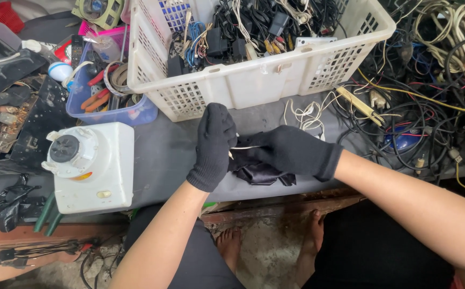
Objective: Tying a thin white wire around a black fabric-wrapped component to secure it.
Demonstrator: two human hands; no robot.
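Both hands wear black knit gloves and meet over the grey tabletop (163, 155). My left hand (212, 145) is closed in a fist with its back towards me. My right hand (291, 151) pinches the other end of a thin white wire (246, 147) that runs between the two hands. A crumpled black piece of plastic or cloth (264, 175) lies under my right hand, near the table's front edge.
A white slotted basket (259, 80) full of cables and adapters stands behind the hands. A white appliance base (94, 166) sits at the left, with a blue tub of tools (136, 113) behind it. Tangled cables (420, 101) cover the right side. Bare feet show below the table.
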